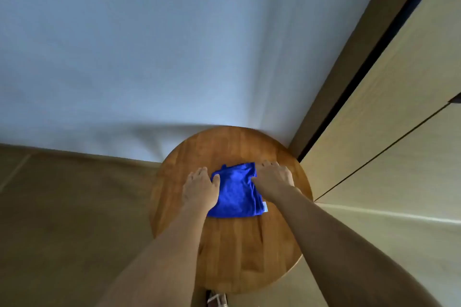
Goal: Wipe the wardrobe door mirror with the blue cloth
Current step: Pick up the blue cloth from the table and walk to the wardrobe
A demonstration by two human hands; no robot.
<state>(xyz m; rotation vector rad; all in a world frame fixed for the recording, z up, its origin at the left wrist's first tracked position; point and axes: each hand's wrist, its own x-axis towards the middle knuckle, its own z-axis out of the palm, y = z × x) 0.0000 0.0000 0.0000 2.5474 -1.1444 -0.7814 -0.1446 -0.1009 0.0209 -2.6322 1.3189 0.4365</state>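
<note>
1. Head view: the blue cloth (235, 190) lies folded on a round wooden table (232, 252), a little beyond the tabletop's middle. Its long axis runs from the near edge toward the far edge, leaning slightly left at the near end; a small white tag sits at its near right corner.
2. The left hand (199, 188) rests on the cloth's left edge, thumb lying on the fabric, fingers fairly straight and reaching onto the wood.
3. The right hand (273, 179) covers the cloth's far right corner, fingers bent downward; whether they pinch the fabric cannot be told.
4. A pale curtain (174, 45) hangs behind the table and touches its far rim.
5. Cream wardrobe panels (399, 119) stand to the right, just beside the table, with a dark gap along their edge.
6. Beige floor (62, 207) spreads to the left.
</note>
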